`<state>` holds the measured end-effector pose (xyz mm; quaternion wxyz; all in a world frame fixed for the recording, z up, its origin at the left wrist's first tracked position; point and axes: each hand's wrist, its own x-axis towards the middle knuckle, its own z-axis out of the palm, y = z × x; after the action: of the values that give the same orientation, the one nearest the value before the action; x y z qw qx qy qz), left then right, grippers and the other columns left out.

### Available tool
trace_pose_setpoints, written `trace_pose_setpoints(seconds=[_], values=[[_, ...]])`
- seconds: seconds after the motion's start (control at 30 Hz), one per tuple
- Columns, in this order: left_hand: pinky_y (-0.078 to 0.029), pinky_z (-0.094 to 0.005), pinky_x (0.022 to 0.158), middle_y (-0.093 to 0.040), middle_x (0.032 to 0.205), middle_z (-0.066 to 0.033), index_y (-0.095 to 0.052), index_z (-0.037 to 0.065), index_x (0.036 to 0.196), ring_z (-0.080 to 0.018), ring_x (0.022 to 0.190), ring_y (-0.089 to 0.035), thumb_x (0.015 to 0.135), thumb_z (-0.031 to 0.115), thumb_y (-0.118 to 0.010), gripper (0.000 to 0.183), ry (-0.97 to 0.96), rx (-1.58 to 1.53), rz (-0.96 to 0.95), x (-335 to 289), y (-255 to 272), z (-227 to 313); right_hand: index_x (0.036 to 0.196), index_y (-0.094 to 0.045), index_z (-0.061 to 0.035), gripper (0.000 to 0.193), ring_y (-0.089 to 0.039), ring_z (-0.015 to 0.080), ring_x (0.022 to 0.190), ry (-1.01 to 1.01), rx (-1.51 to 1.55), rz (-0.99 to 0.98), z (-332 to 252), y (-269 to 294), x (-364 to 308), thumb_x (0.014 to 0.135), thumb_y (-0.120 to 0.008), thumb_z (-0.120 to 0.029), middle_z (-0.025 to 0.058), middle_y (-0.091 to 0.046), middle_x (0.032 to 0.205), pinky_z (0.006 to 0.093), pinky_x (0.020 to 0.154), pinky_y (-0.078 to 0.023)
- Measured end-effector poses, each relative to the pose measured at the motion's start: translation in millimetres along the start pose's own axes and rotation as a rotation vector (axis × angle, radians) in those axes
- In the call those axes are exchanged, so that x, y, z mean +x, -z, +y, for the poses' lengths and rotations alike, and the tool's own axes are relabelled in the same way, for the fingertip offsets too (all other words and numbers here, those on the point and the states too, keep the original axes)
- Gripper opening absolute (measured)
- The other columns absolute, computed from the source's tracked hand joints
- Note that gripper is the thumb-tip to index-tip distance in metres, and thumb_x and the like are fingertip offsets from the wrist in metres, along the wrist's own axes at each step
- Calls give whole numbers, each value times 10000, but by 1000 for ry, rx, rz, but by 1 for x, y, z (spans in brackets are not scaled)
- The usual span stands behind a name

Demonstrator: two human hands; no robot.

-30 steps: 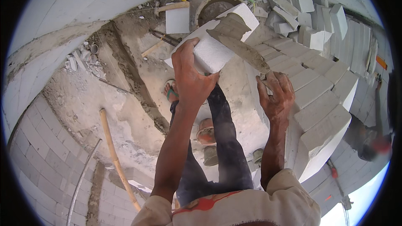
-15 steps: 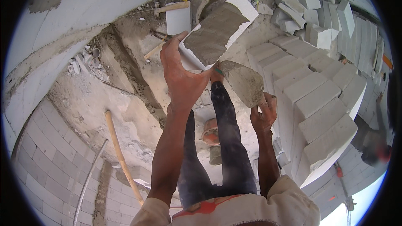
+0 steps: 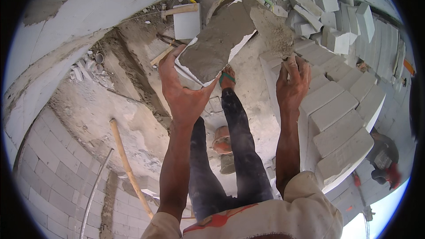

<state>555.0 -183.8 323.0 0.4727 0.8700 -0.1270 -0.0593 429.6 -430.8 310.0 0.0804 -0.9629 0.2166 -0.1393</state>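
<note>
1. Left grip [image 3: 186, 99] was clasped round the near end of a block [image 3: 240, 47], which was tilted above the floor [image 3: 130, 110].
2. Right grip [image 3: 293, 77] was closed round a trowel [image 3: 274, 26], its blade at the block's far right side; whether they touched was unclear.
3. Mortar [image 3: 219, 33] coated the block's upper face.
4. Stacked blocks [image 3: 334, 110] stood to the right.
5. Farther off, a hammer [image 3: 188, 9] lay across a white slab [image 3: 187, 25].

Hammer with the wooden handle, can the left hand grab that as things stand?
Probably not: the left hand is taken up gripping the mortar-covered block. Nothing visible covers the hammer, so a free hand might manage, though its distance is hard to judge.
</note>
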Motion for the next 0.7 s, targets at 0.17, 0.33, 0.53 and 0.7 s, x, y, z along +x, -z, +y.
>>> trace_pose_setpoints(seconds=[0.17, 0.33, 0.53, 0.7], values=[[-508, -467, 1045, -557, 1343, -163, -482, 15, 1451, -315, 1270, -579, 644, 99, -995, 960, 101, -75, 46, -12, 7, -9, 1166, -714, -34, 272, -667, 393, 912, -297, 176, -240, 12, -33, -28, 904, -742, -100, 162, -694, 1077, 504, 808, -521], [-538, -415, 1076, -509, 1407, -157, -422, 17, 1492, -268, 1278, -584, 645, 63, -992, 1022, 264, -183, 61, -29, 23, -20, 1125, -746, -13, 331, -731, 436, 991, -489, 118, -783, 27, -126, 6, 923, -721, -275, 246, -749, 1016, 524, 844, -571], [-563, -398, 1008, -543, 1356, -179, -403, -15, 1494, -264, 1206, -610, 630, 36, -988, 1045, 305, 64, 61, -35, 47, -24, 1062, -783, -35, 275, -736, 425, 1065, -382, -4, -867, 15, -235, 45, 917, -649, -227, 215, -771, 1092, 477, 903, -606], [-515, -429, 1039, -540, 1340, -171, -411, -22, 1483, -279, 1215, -585, 618, 55, -978, 1037, 345, 177, 151, -40, 53, -35, 1032, -790, -15, 257, -749, 404, 1018, -258, 80, -1002, -5, -253, 47, 903, -639, -178, 235, -768, 1040, 489, 852, -609]])
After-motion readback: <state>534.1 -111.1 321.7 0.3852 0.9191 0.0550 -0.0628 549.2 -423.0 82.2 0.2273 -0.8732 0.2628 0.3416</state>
